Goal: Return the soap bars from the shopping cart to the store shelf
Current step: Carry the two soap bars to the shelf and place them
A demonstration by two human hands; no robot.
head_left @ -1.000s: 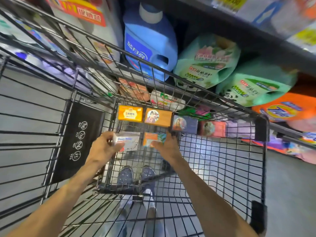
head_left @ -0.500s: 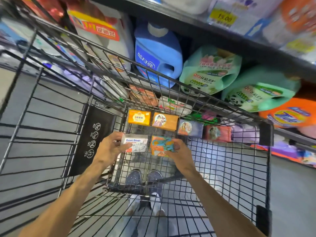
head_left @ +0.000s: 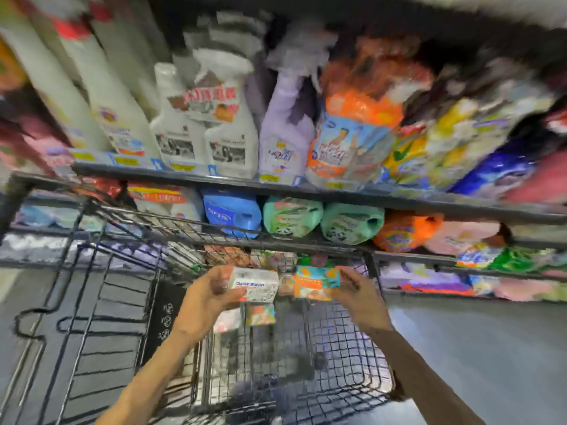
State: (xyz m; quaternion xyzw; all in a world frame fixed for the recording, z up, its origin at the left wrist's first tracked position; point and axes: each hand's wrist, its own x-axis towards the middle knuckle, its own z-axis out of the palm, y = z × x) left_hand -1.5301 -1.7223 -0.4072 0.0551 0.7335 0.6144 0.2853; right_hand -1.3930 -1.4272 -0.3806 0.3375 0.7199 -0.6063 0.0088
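The left hand (head_left: 211, 291) holds a white soap box (head_left: 254, 285) with blue letters. The box sticks out to the right of the hand, with the thumb on its front and the fingers curled behind it. The right hand (head_left: 357, 291) holds an orange and teal soap box (head_left: 317, 282). That box sticks out to the left of the hand, pinched at its right end between the thumb and the fingers.

The two boxes are side by side and close together, up in the air over the black wire shopping cart (head_left: 343, 342). Both arms reach forward from the bottom of the picture, and both hands are at the same height. One more small colorful soap box (head_left: 260, 314) sits lower down, just under the white one, inside the cart.

Behind the cart is the store shelf (head_left: 399, 199). A blue jug (head_left: 233, 214) and two green jugs (head_left: 293, 216) stand on it. The picture is blurry.
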